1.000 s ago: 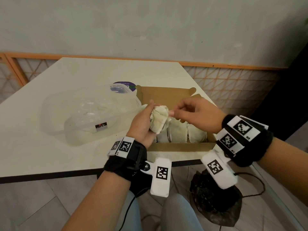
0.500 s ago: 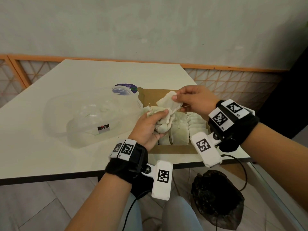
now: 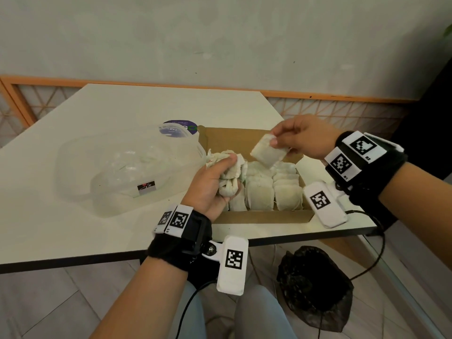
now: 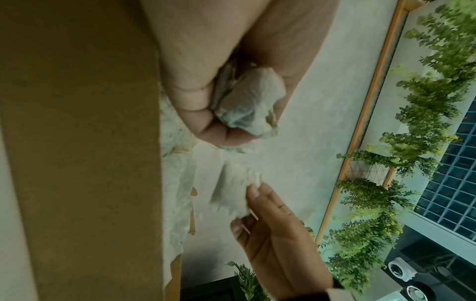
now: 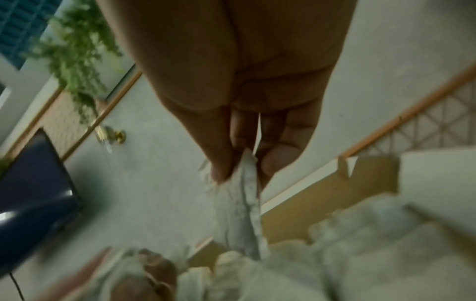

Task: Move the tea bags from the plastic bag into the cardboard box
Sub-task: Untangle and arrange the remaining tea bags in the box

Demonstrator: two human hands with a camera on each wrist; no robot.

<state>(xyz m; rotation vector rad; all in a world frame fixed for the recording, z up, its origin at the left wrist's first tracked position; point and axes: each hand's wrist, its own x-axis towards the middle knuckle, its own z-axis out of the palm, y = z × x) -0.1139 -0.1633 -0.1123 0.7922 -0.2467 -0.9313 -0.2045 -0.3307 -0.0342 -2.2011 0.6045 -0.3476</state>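
While left hand (image 3: 212,185) fingers clutch a bunch (image 3: 228,176), right hand (image 3: 304,138) fingers pinch one tea bag (image 3: 266,152).

Light: soft, even, rather dim indoor light.
Head view: sharp, edges bowed.
Left wrist view: slightly soft.
Right wrist view: heavily motion-blurred, lower part smeared.

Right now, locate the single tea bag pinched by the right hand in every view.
Head: single tea bag, right of centre, above the cardboard box.
Left wrist: lower centre, pinched by the right hand.
Right wrist: centre, hanging from the fingertips.
Shared landmark: the cardboard box.
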